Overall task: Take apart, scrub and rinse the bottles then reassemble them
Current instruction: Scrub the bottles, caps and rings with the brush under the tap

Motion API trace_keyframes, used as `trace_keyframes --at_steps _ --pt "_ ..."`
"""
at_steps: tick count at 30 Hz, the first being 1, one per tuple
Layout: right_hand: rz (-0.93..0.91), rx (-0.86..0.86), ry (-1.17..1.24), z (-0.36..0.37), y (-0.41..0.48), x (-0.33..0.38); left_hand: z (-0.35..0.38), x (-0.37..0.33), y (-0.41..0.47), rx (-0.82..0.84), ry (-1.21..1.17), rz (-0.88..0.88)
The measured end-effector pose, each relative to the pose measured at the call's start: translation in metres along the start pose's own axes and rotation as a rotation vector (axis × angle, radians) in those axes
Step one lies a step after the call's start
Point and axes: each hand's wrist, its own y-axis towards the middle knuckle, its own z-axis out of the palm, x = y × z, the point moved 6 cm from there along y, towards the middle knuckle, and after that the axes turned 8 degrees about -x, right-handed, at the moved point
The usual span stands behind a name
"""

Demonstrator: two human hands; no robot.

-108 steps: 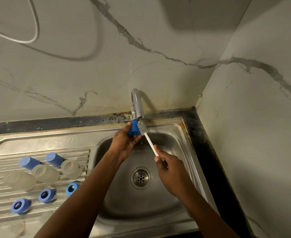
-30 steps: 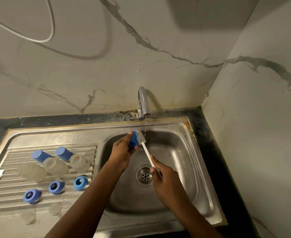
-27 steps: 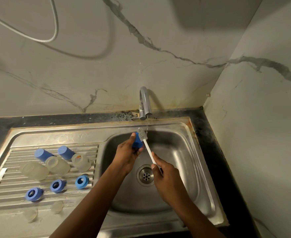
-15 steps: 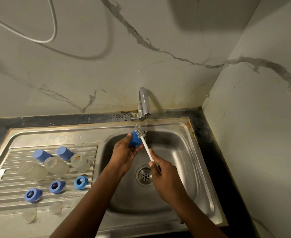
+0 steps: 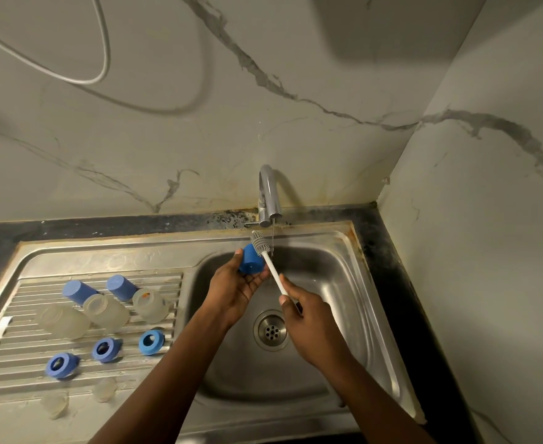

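Marble-veined walls back a steel sink (image 5: 344, 283) where a blue bottle cap (image 5: 251, 259) sits in the curled fingers of the left hand (image 5: 235, 286), just below the tap (image 5: 268, 197). The brush (image 5: 260, 241), its white handle gripped by the right hand (image 5: 305, 322), has slid upward in the last half second, and its bristles now stand above the cap beside a thin trickle. Clear bottles (image 5: 105, 310) and blue rings (image 5: 151, 341) lie apart on the draining board (image 5: 14, 376), so reassembly looks distant.
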Motion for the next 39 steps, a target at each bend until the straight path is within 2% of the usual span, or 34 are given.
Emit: trace_keyframes --at_steps 8,17,22,29,32,36,39 --pt "0.016 0.048 0.028 0.000 -0.024 -0.010 -0.015 -0.012 0.005 -0.050 -0.010 0.021" --pt "0.017 0.029 0.025 -0.003 -0.005 -0.002 -0.003 0.005 -0.006 0.029 -0.017 -0.055" --pt "0.021 0.071 0.050 0.000 -0.016 -0.005 -0.014 -0.006 0.001 -0.008 -0.068 -0.020" --pt "0.074 0.060 0.070 0.001 -0.013 -0.013 -0.011 0.007 -0.005 0.056 0.040 -0.033" --pt "0.076 0.095 0.055 0.005 -0.008 -0.014 -0.017 0.005 -0.004 0.041 0.045 0.019" --pt "0.106 0.155 -0.024 0.004 -0.011 -0.033 -0.045 0.004 0.009 0.001 0.164 0.152" --pt "0.089 0.173 -0.071 0.001 -0.019 -0.042 -0.072 0.006 0.027 -0.064 0.357 0.256"
